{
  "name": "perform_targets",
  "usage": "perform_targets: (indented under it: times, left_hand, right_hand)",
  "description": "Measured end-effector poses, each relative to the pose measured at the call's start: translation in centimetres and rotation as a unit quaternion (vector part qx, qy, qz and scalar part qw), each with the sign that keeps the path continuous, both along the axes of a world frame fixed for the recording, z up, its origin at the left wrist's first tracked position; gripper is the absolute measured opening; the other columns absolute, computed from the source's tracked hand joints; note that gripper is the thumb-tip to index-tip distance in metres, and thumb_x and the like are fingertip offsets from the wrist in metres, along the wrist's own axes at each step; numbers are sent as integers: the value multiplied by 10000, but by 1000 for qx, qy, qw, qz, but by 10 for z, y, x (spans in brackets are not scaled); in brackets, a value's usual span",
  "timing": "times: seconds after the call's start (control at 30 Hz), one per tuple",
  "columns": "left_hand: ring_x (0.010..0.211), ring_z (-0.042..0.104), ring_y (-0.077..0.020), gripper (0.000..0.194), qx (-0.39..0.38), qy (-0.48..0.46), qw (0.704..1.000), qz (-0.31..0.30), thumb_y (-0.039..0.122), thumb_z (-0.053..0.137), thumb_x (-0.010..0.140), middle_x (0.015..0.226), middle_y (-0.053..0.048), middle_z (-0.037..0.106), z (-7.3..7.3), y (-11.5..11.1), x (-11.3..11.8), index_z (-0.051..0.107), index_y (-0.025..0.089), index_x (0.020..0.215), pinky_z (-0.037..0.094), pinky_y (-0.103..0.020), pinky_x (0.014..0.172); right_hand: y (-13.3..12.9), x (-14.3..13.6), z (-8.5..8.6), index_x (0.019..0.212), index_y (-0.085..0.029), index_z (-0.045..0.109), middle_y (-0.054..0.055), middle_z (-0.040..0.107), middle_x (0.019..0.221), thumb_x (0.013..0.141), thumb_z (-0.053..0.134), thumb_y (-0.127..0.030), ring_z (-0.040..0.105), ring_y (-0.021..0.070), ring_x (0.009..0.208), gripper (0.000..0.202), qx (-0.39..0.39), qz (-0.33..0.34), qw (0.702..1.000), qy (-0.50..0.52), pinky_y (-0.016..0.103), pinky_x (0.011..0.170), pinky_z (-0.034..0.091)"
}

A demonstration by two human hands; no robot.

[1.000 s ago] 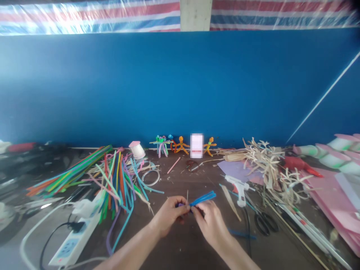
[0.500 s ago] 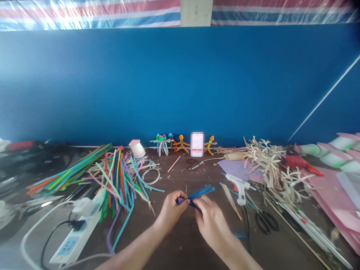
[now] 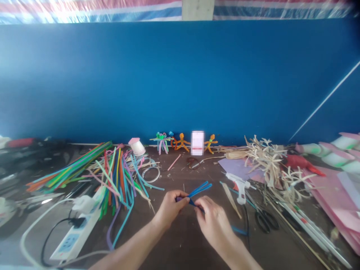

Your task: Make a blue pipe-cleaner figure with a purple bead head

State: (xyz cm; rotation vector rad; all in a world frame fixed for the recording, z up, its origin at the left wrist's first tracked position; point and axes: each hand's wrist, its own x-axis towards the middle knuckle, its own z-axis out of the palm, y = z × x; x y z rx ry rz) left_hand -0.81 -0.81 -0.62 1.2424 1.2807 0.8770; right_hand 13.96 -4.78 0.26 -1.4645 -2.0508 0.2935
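Observation:
Blue pipe cleaners are held between my two hands above the dark table, their free ends pointing up and to the right. My left hand pinches them where they cross, with a bit of purple showing between its fingers. My right hand grips a lower blue strand by thumb and fingertips, slightly apart from the left. Part of the strands is hidden behind my fingers. Behind the hands stand orange pipe-cleaner figures and a green and purple one.
Many coloured pipe cleaners lie left, beside a power strip. On the right are a glue gun, black-handled scissors, pale dried strips and pink sheets. A blue panel rises behind the table.
My right hand has shifted slightly right and down, opening a gap from the left with a blue strand stretched across it. The free blue ends now spread a little wider and point more upward.

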Motion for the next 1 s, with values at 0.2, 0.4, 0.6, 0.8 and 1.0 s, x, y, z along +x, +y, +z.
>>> perform_targets:
  times: [0.2, 0.4, 0.6, 0.8, 1.0]
  left_hand:
    - [471, 387, -73, 265, -57, -79, 995, -24, 345, 590, 632, 509, 41, 435, 2, -1, 1, 629, 102, 732, 311, -183, 419]
    - [481, 396, -75, 239, -73, -87, 993, -26, 307, 582, 622, 514, 36, 439, 2, 0, 0, 632, 101, 733, 304, -175, 405]
    - [451, 362, -67, 272, -41, -51, 997, -35, 312, 585, 637, 490, 46, 428, 1, -1, 1, 649, 87, 777, 299, -185, 406]
    - [439, 356, -59, 314, -20, -33, 999, -33, 340, 588, 644, 525, 33, 477, 1, 0, 0, 662, 91, 819, 293, -188, 410]
    - [463, 373, -64, 279, -64, -83, 993, -46, 282, 599, 606, 528, 33, 456, 8, 0, -1, 664, 97, 804, 304, -181, 409]
  right_hand:
    - [2, 1, -2, 780, -199, 510, 3, 549, 736, 736, 444, -65, 559, 141, 654, 156, 16, -9, 1000, 6, 230, 599, 380]
    - [3, 2, -1, 775, -195, 516, 7, 552, 730, 738, 448, -74, 562, 140, 652, 144, 28, -12, 999, 16, 223, 602, 384]
    - [2, 2, -2, 750, -192, 523, 6, 567, 711, 744, 453, -86, 562, 139, 641, 127, -1, -9, 999, 42, 223, 598, 394]
    - [3, 2, -2, 751, -192, 539, 8, 582, 700, 748, 463, -104, 564, 137, 630, 116, 4, -5, 998, 56, 222, 602, 404]
    - [5, 3, 0, 756, -193, 525, 9, 570, 718, 754, 464, -100, 565, 147, 663, 110, 8, -17, 999, 35, 238, 627, 396]
